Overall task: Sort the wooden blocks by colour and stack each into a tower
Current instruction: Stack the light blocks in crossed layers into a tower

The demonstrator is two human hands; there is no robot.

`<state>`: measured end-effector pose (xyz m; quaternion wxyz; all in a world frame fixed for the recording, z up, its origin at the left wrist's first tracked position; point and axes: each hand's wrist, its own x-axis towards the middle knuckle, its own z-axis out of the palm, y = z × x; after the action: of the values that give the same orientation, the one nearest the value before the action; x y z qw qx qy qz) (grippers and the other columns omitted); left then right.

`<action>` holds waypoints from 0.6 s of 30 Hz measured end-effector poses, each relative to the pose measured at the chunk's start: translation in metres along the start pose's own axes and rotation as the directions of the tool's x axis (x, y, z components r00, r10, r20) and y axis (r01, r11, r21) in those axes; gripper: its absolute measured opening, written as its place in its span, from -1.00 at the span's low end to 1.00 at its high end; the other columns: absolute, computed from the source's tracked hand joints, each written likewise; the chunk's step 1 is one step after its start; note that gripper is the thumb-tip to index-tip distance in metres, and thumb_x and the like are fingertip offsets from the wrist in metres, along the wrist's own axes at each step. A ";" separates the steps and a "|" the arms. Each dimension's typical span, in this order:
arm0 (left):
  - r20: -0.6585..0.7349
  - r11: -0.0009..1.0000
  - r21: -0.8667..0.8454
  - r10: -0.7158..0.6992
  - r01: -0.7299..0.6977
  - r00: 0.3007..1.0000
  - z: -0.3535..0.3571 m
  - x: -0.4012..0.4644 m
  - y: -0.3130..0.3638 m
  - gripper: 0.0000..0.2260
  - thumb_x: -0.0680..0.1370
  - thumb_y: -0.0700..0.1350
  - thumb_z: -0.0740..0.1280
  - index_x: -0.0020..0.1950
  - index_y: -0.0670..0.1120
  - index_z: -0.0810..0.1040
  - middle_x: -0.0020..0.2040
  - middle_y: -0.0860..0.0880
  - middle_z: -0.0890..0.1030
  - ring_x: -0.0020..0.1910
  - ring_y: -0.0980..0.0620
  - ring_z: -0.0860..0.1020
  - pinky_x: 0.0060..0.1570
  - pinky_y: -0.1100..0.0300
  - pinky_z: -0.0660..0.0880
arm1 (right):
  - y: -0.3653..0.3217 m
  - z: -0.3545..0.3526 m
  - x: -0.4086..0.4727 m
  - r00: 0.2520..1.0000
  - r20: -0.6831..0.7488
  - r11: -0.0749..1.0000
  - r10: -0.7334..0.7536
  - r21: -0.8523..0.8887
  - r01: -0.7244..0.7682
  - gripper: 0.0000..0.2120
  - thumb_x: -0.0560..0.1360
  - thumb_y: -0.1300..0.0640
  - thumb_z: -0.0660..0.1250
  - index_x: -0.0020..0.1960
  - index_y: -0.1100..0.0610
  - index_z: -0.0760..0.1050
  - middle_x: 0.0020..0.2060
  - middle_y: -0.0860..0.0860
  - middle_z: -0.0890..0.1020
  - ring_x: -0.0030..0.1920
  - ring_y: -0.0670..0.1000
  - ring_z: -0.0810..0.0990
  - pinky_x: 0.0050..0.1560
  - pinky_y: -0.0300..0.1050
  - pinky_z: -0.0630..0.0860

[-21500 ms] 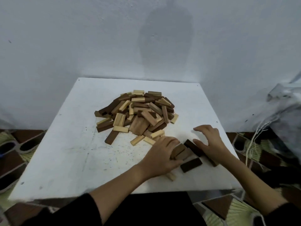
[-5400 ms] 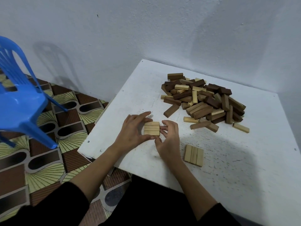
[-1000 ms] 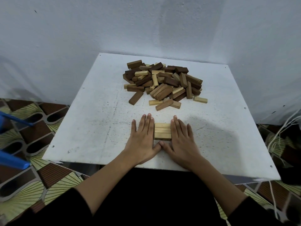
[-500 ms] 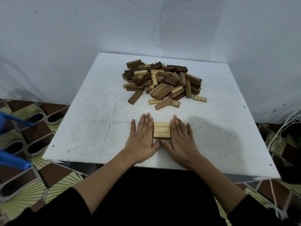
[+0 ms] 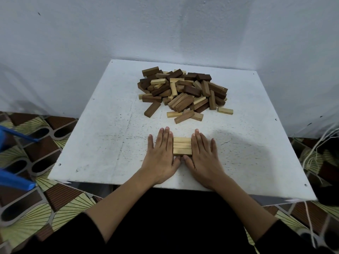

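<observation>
The light stack (image 5: 182,148) sits near the front edge of the table (image 5: 110,136), well apart from the mixed pile (image 5: 183,92) at the back. The left hand (image 5: 161,156) and right hand (image 5: 203,158) lie flat, fingers straight, pressing its two ends, thumbs meeting at its near side; neither grasps anything. The step looks like squaring up the layers. To do it well, press evenly from both sides so the block ends line up flush, keep the palms low on the table, then ease both hands away together so nothing shifts
</observation>
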<state>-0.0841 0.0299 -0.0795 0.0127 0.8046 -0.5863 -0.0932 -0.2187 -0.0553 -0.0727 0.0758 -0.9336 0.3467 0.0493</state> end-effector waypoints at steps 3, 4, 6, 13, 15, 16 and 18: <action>0.004 1.000 -0.001 0.004 -0.004 1.000 0.000 -0.001 0.000 -0.16 0.37 0.25 -0.43 0.53 -0.22 -0.26 0.54 -0.16 -0.29 0.51 -0.07 -0.33 0.43 -0.12 -0.31 | -0.001 0.001 0.000 1.000 -0.004 1.000 0.007 0.000 -0.007 0.07 0.19 -0.31 -0.77 0.52 0.23 -0.27 0.52 0.12 -0.23 0.51 0.06 -0.26 0.42 0.10 -0.36; 0.003 1.000 -0.004 0.005 -0.005 1.000 0.000 -0.001 -0.001 -0.16 0.37 0.25 -0.42 0.53 -0.22 -0.25 0.54 -0.16 -0.28 0.51 -0.07 -0.33 0.43 -0.12 -0.32 | -0.002 0.001 0.001 1.000 -0.005 1.000 0.009 0.003 -0.009 0.07 0.19 -0.31 -0.77 0.52 0.23 -0.27 0.52 0.12 -0.23 0.51 0.05 -0.26 0.41 0.10 -0.36; -0.003 1.000 -0.015 0.006 -0.006 1.000 0.000 -0.001 -0.001 -0.16 0.37 0.25 -0.41 0.53 -0.22 -0.25 0.55 -0.16 -0.28 0.51 -0.07 -0.33 0.43 -0.11 -0.32 | -0.002 0.001 0.001 1.000 -0.004 1.000 0.013 -0.001 -0.013 0.06 0.18 -0.30 -0.77 0.52 0.23 -0.27 0.52 0.11 -0.23 0.51 0.05 -0.27 0.41 0.10 -0.37; 0.016 1.000 -0.007 0.006 -0.006 1.000 -0.001 -0.001 -0.002 -0.16 0.36 0.25 -0.42 0.53 -0.22 -0.25 0.54 -0.16 -0.28 0.51 -0.08 -0.33 0.44 -0.13 -0.29 | -0.002 -0.001 0.000 1.000 0.008 1.000 0.004 -0.007 -0.004 0.01 0.25 -0.34 -0.70 0.52 0.21 -0.26 0.52 0.09 -0.24 0.51 0.05 -0.27 0.43 0.12 -0.35; 0.021 1.000 -0.004 0.007 -0.007 1.000 0.000 -0.001 -0.002 -0.15 0.36 0.26 -0.42 0.53 -0.22 -0.24 0.55 -0.16 -0.28 0.51 -0.08 -0.32 0.46 -0.14 -0.27 | -0.001 -0.001 0.000 1.000 0.011 1.000 -0.001 -0.010 0.001 -0.03 0.29 -0.34 -0.64 0.52 0.21 -0.27 0.52 0.09 -0.24 0.51 0.05 -0.27 0.42 0.11 -0.35; 0.020 1.000 -0.009 0.009 -0.009 1.000 -0.001 -0.001 -0.002 -0.15 0.37 0.28 -0.41 0.53 -0.22 -0.24 0.55 -0.15 -0.27 0.52 -0.07 -0.32 0.46 -0.13 -0.27 | -0.001 -0.001 0.001 1.000 0.010 1.000 -0.008 -0.010 0.008 -0.02 0.28 -0.35 -0.65 0.52 0.21 -0.27 0.52 0.09 -0.24 0.51 0.05 -0.27 0.42 0.10 -0.36; 0.028 0.997 -0.072 0.020 -0.018 0.999 -0.002 -0.001 -0.004 -0.18 0.47 0.34 -0.26 0.54 -0.20 -0.22 0.56 -0.13 -0.26 0.52 -0.04 -0.30 0.48 -0.10 -0.27 | 0.001 -0.002 0.000 1.000 0.007 0.998 -0.026 0.054 0.025 -0.06 0.33 -0.37 -0.53 0.52 0.20 -0.26 0.53 0.08 -0.21 0.51 0.03 -0.25 0.41 0.04 -0.37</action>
<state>-0.0800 0.0323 -0.0775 0.0341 0.7968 -0.5901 -0.1253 -0.2194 -0.0567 -0.0704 0.1027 -0.9354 0.3357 0.0428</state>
